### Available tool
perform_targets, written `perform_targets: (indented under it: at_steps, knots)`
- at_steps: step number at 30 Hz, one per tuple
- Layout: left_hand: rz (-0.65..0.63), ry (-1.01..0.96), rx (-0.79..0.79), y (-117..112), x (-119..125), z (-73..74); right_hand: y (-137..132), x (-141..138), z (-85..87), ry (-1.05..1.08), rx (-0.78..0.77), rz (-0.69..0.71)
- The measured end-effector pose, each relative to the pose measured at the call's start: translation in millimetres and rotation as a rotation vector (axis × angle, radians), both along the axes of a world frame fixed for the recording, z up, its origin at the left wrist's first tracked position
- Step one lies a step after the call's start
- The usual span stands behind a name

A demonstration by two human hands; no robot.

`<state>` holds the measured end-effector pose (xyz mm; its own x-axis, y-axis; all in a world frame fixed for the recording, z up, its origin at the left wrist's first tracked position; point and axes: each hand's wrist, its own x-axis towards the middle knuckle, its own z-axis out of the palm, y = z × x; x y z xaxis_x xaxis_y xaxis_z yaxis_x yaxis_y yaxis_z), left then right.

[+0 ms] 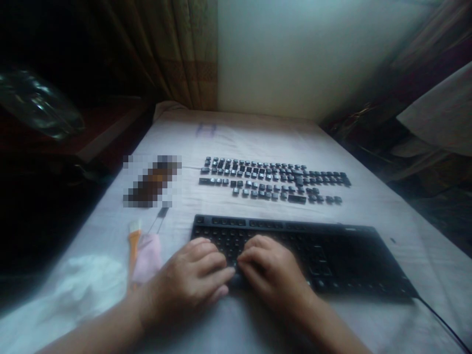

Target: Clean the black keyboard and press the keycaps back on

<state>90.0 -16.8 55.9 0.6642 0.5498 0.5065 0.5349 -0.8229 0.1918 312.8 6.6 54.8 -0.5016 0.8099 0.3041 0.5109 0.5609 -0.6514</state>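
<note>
A black keyboard (354, 260) lies flat in front of me, its key bed partly bare of caps and its lower left hidden by my hands. My left hand (195, 273) rests at its left end, fingers bent together and pointing right. Close beside it, my right hand (275, 268) has its fingers curled down onto the lower keys. Both sets of fingertips nearly meet; whatever sits under them is too small or hidden to make out. Beyond the keyboard, loose black keycaps (297, 199) are spread in rows on the pale cloth (177, 142).
To the left lie an orange-handled brush (133, 243), a pink cloth (147, 258), a dark-handled wire tool (162, 212) and a crumpled white cloth (88, 278). A pixelated brown object (155, 181) is behind them. The keyboard's cable (438, 317) runs off lower right.
</note>
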Motion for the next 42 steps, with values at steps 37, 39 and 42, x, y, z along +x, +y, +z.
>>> perform_targets:
  at_steps: [37,39,42]
  knots:
    - [0.017,-0.020,0.093,1,-2,-0.1,6,12,8.7,0.114,0.051,0.002]
    - [0.051,-0.044,0.063,1,-2,2.1,12,16,12.9,0.073,0.084,-0.006]
    - [0.092,-0.103,0.037,1,-4,4.0,28,20,21.6,-0.058,0.127,-0.015]
